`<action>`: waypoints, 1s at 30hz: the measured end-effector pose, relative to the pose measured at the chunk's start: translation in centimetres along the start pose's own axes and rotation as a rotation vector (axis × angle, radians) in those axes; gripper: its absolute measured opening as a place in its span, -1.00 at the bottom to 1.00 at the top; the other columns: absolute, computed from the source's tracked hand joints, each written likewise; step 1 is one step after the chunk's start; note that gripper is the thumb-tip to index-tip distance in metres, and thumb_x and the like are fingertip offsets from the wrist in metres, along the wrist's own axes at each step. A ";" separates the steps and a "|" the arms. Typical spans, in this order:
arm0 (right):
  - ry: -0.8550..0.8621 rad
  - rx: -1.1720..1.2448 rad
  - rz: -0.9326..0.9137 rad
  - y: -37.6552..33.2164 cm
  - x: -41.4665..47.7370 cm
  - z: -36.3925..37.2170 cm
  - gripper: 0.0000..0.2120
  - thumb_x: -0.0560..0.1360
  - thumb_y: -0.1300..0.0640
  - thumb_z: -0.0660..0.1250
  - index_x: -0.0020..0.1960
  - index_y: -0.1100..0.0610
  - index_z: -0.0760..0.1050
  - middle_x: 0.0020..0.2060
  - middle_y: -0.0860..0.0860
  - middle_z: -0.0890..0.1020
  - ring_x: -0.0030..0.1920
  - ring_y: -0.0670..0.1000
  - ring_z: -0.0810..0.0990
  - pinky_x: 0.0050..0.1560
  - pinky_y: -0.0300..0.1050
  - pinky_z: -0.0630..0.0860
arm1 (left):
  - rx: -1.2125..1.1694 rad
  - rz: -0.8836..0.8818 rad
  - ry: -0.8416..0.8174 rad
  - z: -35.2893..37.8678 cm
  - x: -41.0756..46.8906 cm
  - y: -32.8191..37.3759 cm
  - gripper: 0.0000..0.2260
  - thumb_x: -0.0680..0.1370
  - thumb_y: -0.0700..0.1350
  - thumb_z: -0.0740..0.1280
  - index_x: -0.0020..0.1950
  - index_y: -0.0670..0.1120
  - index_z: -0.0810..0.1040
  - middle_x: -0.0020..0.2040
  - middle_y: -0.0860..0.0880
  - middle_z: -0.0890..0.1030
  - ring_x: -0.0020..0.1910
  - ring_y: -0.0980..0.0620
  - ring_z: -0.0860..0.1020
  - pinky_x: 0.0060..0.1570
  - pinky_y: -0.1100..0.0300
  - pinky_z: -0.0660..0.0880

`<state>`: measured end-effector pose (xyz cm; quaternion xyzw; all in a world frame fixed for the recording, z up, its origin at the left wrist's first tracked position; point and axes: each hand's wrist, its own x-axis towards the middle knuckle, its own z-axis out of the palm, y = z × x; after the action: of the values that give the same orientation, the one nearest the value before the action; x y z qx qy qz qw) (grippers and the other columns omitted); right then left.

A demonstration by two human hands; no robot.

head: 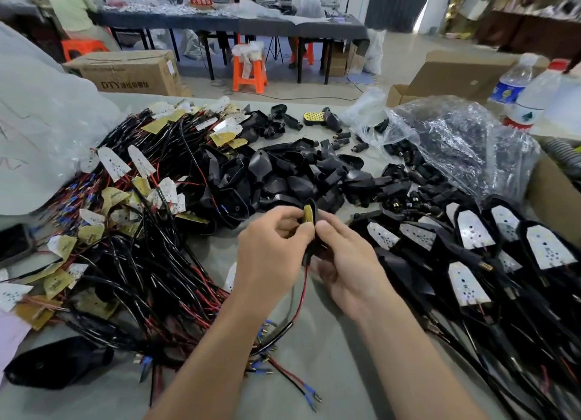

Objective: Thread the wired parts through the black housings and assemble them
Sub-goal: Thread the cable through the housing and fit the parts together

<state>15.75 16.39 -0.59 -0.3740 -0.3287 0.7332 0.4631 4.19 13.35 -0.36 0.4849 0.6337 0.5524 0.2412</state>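
The left hand (pixel 273 240) and right hand (pixel 342 262) are together pinching a yellow wired board (pixel 308 213) into a black housing (pixel 314 203) above the middle of the table (pixel 330 356), its wire (pixel 303 289) trailing toward six o'clock, so seating looks underway and pressing flush is needed next, though fingers (pixel 327 231) are hiding the fit.

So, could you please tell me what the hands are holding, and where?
Left hand pinches the yellow board at its lower part; right hand grips the black housing by its side; wires hang below.
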 end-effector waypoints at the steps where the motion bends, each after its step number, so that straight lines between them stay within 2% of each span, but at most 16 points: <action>1: -0.008 0.033 0.009 0.2 0.1 -0.1 -0.73 0.68 0.28 0.18 0.15 0.11 0.65 -0.03 0.12 0.76 -0.12 -0.03 0.75 -0.31 -0.19 0.63 | 0.016 0.016 0.008 0.1 0.0 -0.1 -0.85 0.48 -0.07 0.51 -0.05 0.19 0.67 -0.18 0.26 0.70 -0.17 0.28 0.67 -0.13 0.40 0.55; 4: -0.025 0.161 0.034 0.4 0.1 -0.6 -0.72 0.68 0.29 0.16 0.20 0.16 0.64 0.05 0.20 0.73 -0.02 0.10 0.74 -0.08 -0.01 0.70 | 0.020 0.044 -0.017 0.0 -0.4 -0.5 -0.70 0.45 -0.19 0.50 0.09 0.15 0.68 -0.14 0.23 0.70 -0.13 0.22 0.67 -0.08 0.37 0.58; 6: -0.042 0.210 0.043 0.3 0.2 -1.1 -0.70 0.69 0.28 0.15 0.24 0.18 0.63 0.09 0.21 0.72 -0.04 0.10 0.74 -0.10 -0.01 0.70 | -0.085 0.017 -0.023 -0.3 -0.4 -1.0 -0.59 0.46 -0.33 0.46 0.16 0.12 0.66 -0.07 0.18 0.72 -0.07 0.17 0.69 -0.01 0.32 0.61; 9: -0.082 0.214 0.038 0.0 0.3 -1.4 -0.69 0.70 0.24 0.13 0.32 0.21 0.58 0.11 0.20 0.71 -0.03 0.08 0.73 -0.08 -0.02 0.69 | -0.287 -0.059 -0.004 -0.8 0.1 -1.4 -0.56 0.46 -0.47 0.39 0.14 0.02 0.69 -0.05 0.04 0.75 -0.04 0.07 0.73 -0.03 0.28 0.62; 13: -0.098 0.214 0.046 -0.1 0.5 -1.5 -0.67 0.71 0.24 0.11 0.38 0.23 0.52 0.22 0.24 0.66 0.03 0.11 0.68 0.05 0.04 0.68 | -0.428 -0.116 -0.012 -0.7 0.5 -1.8 -0.58 0.45 -0.54 0.36 0.09 -0.08 0.71 -0.04 -0.05 0.76 -0.02 0.01 0.74 -0.03 0.28 0.61; 20: -0.126 0.271 0.040 -0.1 0.9 -1.9 -0.67 0.70 0.24 0.10 0.36 0.24 0.53 0.17 0.23 0.69 0.00 0.12 0.72 -0.03 0.04 0.68 | -0.537 -0.042 0.002 -0.6 0.3 -1.6 -0.65 0.42 -0.51 0.45 0.00 -0.08 0.72 -0.07 -0.09 0.76 -0.02 -0.01 0.74 -0.01 0.29 0.62; 25: -0.130 0.266 0.039 0.4 0.6 -1.7 -0.70 0.70 0.25 0.12 0.27 0.24 0.60 0.13 0.25 0.70 0.02 0.14 0.73 -0.05 0.07 0.68 | -0.396 0.014 0.105 0.0 -0.2 -1.2 -0.75 0.43 -0.36 0.54 -0.11 0.00 0.74 -0.15 -0.02 0.75 -0.14 0.05 0.73 -0.10 0.31 0.60; 27: -0.125 0.276 0.038 0.5 0.5 -1.6 -0.70 0.69 0.25 0.14 0.23 0.26 0.62 0.13 0.28 0.69 0.01 0.17 0.73 -0.05 0.09 0.67 | -0.386 0.002 0.140 0.1 -0.2 -1.1 -0.80 0.48 -0.30 0.53 -0.11 0.02 0.75 -0.17 -0.02 0.75 -0.17 0.07 0.72 -0.12 0.31 0.60; 30: -0.115 0.267 0.027 0.3 0.5 -1.4 -0.71 0.68 0.23 0.15 0.23 0.29 0.60 0.14 0.33 0.67 0.09 0.28 0.68 -0.01 0.13 0.67 | -0.437 -0.045 0.216 0.0 -0.2 -0.8 -0.82 0.59 -0.24 0.42 -0.09 0.01 0.75 -0.18 -0.03 0.75 -0.20 0.05 0.71 -0.17 0.29 0.61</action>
<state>16.67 16.98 -1.67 -0.2706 -0.2491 0.7969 0.4793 3.98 13.25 -1.10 0.3451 0.5318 0.7195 0.2835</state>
